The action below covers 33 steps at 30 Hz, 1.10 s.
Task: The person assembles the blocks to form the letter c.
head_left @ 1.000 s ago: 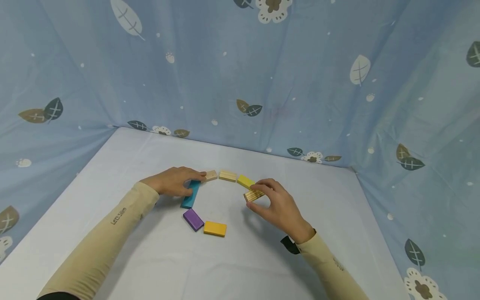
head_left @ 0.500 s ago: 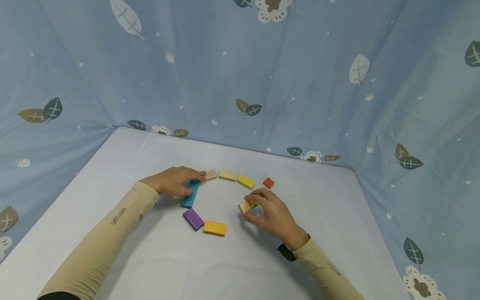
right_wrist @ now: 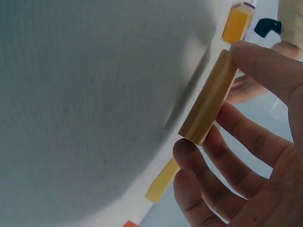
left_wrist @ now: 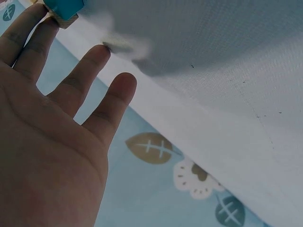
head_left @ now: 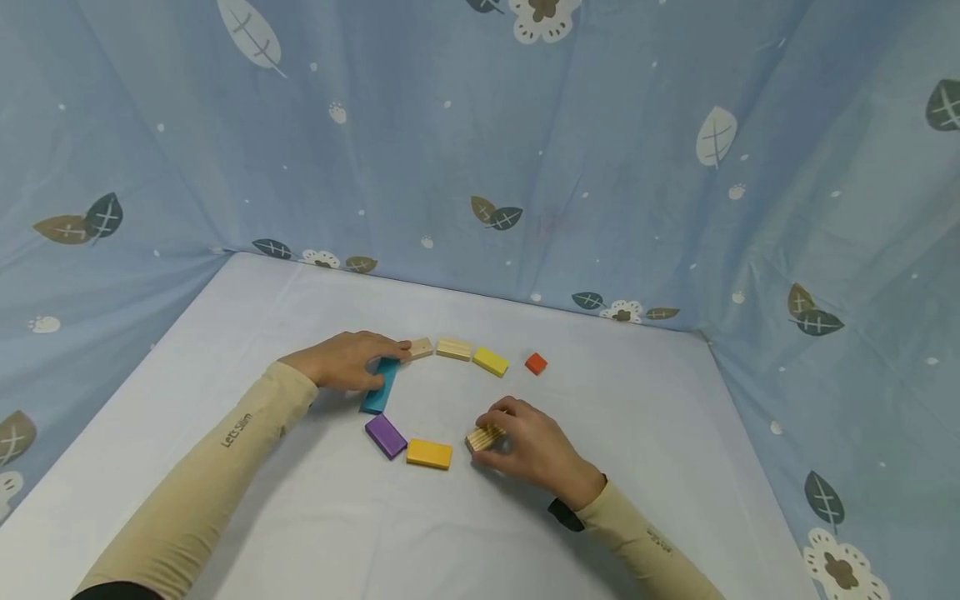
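My right hand (head_left: 536,446) pinches a striped natural-wood block (head_left: 484,437) between thumb and fingers, just right of the orange-yellow block (head_left: 429,454). The right wrist view shows that wooden block (right_wrist: 208,97) held lengthwise, apart from the table. My left hand (head_left: 347,362) touches the blue block (head_left: 381,388) and a plain wooden block (head_left: 422,348). Its fingers look extended in the left wrist view, with the tips by the blue block (left_wrist: 65,8). A purple block (head_left: 386,437) lies between the blue and orange-yellow ones. Another wooden block (head_left: 453,348) and a yellow block (head_left: 491,362) continue the curved row.
A small red block (head_left: 536,363) lies apart, right of the yellow block. White cloth (head_left: 337,517) covers the table. Blue patterned curtains (head_left: 420,150) stand along its back and sides.
My right hand has moved down and left with the wooden block, from beside the yellow block toward the orange-yellow one. The red block has come into sight. My left hand stays put.
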Tool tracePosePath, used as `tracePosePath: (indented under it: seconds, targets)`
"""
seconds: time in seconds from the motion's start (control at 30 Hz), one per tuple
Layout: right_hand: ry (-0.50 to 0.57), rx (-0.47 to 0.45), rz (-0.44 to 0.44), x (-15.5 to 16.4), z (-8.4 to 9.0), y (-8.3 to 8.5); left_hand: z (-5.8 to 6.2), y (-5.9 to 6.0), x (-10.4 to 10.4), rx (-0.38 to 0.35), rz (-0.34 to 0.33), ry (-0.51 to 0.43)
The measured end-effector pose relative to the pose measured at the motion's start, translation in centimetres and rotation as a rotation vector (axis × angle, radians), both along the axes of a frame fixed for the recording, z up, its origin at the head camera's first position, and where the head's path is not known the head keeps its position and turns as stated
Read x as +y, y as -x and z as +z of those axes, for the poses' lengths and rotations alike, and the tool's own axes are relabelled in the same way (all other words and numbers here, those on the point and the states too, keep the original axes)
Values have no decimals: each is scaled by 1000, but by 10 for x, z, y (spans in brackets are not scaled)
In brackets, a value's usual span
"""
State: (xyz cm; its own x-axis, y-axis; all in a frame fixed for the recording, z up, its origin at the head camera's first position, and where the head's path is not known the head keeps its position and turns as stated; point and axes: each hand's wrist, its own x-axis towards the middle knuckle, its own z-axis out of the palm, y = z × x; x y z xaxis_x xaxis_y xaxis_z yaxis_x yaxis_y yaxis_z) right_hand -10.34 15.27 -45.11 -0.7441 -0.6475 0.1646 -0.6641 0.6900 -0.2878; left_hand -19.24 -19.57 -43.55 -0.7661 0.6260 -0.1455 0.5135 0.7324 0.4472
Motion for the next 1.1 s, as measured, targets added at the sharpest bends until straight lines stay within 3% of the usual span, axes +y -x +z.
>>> tracePosePath:
  seconds: [0.43,1.1]
  targets:
    - [-112,-59,-15,-11,1,-5,0,1,0,8,-3,7]
    - [-124,-54,-7,-16,1,-12,-1,1,0,12,-4,4]
